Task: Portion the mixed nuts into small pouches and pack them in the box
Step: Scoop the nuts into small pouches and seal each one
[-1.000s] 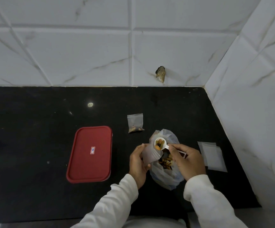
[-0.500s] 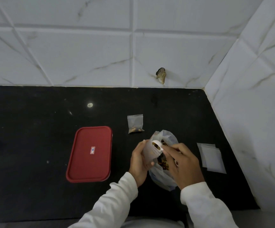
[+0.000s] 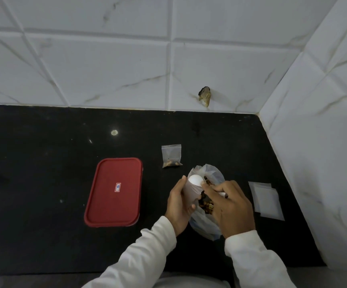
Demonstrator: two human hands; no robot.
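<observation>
Two hands meet over an open plastic bag [image 3: 214,173] of mixed nuts [image 3: 207,205] on the black counter [image 3: 43,167], near its front right. The left hand [image 3: 178,203] has its fingers and thumb curled round a small pouch [image 3: 190,193], held upright just left of the bag's mouth. The right hand [image 3: 232,207] pinches the handle of a white scoop [image 3: 195,180]. The scoop's bowl is turned face down at the top of the pouch, so only its rounded back shows. What has gone into this pouch cannot be told, as its frosted wall hides it.

Behind the bag, apart from it, lies one filled pouch [image 3: 171,155], flat, with a few nuts gathered along its near edge. To the left sits the box [image 3: 114,191], its red lid on and bearing a small label; its contents are hidden. Right of the bag, close to the tiled side wall [image 3: 314,142], rests a little stack of empty pouches [image 3: 267,199], lying flat. White sleeves [image 3: 147,252] cover both forearms.
</observation>
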